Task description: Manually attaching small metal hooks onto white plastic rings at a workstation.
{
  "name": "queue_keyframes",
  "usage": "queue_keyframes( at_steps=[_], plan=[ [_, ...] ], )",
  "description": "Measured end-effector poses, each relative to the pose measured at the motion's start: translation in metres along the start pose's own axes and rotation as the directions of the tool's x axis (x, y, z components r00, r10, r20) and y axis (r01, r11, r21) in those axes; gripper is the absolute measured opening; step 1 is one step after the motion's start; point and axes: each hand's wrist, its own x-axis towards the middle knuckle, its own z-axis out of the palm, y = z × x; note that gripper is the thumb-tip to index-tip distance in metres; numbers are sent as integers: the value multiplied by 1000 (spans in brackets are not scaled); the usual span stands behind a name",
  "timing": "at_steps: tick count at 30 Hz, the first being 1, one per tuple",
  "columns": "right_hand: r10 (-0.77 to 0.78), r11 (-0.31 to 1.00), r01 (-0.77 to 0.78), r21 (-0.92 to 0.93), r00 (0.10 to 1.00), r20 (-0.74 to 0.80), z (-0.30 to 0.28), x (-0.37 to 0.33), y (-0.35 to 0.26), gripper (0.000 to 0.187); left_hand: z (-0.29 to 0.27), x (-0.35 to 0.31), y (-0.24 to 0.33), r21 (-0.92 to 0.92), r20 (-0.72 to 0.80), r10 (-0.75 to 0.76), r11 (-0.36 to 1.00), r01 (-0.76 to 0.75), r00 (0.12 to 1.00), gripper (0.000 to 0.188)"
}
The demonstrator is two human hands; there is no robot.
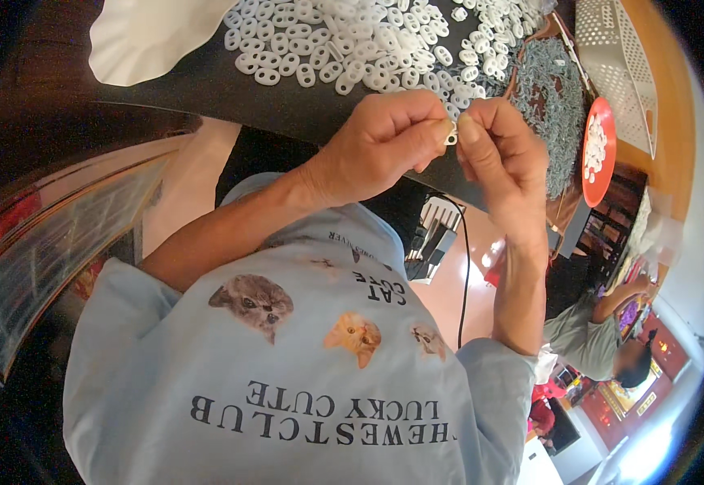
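Note:
My left hand (388,145) pinches a small white plastic piece (450,138) with a hole in it between thumb and forefinger, just over the table's near edge. Close against it on the right is my right hand (504,153), its fingers curled and the thumb pressed on the forefinger. Whatever the right fingertips grip is hidden behind the thumb. Beyond both hands spreads a heap of white oval plastic pieces (352,44), each with two holes. Smaller white pieces (493,48) lie to the right of that heap.
A black table (182,89) bears a cream wavy-edged tray (145,40) at left. On the right are a pile of grey-blue small parts (550,105), a red plate (601,192) of white pieces and a white perforated basket (623,65). Another person (590,335) is further right.

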Motion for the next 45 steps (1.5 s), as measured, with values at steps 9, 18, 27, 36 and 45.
queue_keyframes(
  at_steps=[9, 18, 27, 36, 45],
  plan=[
    [-78, 995, 69, -66, 984, -158, 16, -6, 12, 16, 0, 1, -4, 31, -35, 56, 998, -55, 998, 24],
    [53, 993, -57, 104, 998, 39, -1, 5, -1, 21, -2, 1, 0, -48, -8, 6, 999, -6, 1000, 24],
    [29, 973, -28, -231, 1000, 0, -23, 34, -4, 19, -3, 1, -1, -101, -11, 1, 995, -2, 1000, 21],
    [-290, 495, 346, -797, 930, 225, -28, 89, 22, 18, -2, 1, 0, -71, -11, 12, 997, -13, 1000, 20],
    [-237, 596, 367, -714, 930, 280, -44, 99, 20, 19, -2, 1, -2, -69, -18, 30, 997, -31, 999, 20]
  ],
)
